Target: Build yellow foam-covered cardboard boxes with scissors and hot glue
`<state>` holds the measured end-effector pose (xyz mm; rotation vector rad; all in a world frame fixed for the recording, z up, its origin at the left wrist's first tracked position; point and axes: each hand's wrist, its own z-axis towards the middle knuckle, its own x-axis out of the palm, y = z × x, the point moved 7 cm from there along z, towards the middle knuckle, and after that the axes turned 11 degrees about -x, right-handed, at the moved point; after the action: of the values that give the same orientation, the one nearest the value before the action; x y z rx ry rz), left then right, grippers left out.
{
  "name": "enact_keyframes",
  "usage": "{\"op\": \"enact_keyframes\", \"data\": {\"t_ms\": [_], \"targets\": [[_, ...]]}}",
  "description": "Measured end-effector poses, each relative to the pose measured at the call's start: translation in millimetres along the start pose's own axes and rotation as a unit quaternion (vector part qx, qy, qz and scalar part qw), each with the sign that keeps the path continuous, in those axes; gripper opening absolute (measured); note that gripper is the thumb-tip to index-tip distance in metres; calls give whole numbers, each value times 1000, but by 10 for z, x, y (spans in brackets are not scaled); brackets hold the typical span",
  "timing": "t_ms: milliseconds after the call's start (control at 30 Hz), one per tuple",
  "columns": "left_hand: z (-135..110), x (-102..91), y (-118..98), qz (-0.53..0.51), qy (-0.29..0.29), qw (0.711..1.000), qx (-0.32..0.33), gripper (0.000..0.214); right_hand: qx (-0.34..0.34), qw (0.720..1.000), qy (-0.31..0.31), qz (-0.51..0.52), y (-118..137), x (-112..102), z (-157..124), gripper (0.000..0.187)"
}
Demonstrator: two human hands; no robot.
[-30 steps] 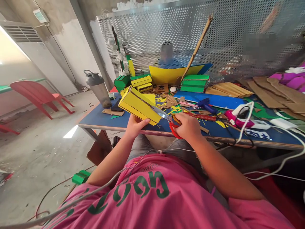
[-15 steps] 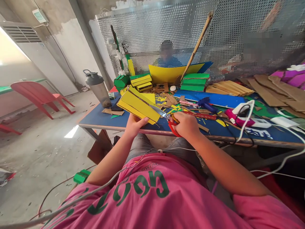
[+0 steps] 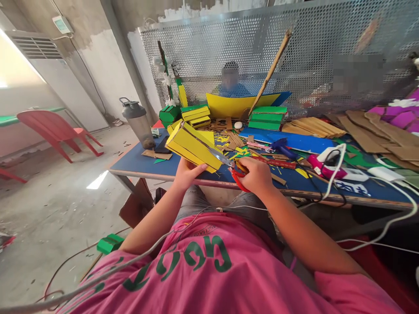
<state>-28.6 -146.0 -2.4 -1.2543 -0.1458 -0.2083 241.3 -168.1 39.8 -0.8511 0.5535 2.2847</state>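
Within two hands [image 3: 187, 175] [image 3: 258, 175], one yellow block [image 3: 191, 146], one pair of scissors [image 3: 231, 164]

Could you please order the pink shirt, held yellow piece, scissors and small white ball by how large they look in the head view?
1. Pink shirt
2. Held yellow piece
3. Scissors
4. Small white ball

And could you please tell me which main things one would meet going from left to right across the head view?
Red chair, lidded bottle, yellow block, right hand, pink-and-white device.
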Motion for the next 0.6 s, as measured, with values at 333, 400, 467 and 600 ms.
{"op": "enact_keyframes", "data": {"t_ms": [333,400,467,600], "targets": [[-19,51,-21,0,2,1000,-6,78,18,999,-10,-47,-21,11,-27,27],[-22,57,-22,2,5,1000,-7,78,17,998,1,-57,-8,12,-18,27],[-26,54,-20,0,6,1000,-11,79,22,997,10,-67,-2,5,-12,27],[-33,46,-17,-1,3,1000,-17,79,29,996,23,-76,11,3,1,22]]}}
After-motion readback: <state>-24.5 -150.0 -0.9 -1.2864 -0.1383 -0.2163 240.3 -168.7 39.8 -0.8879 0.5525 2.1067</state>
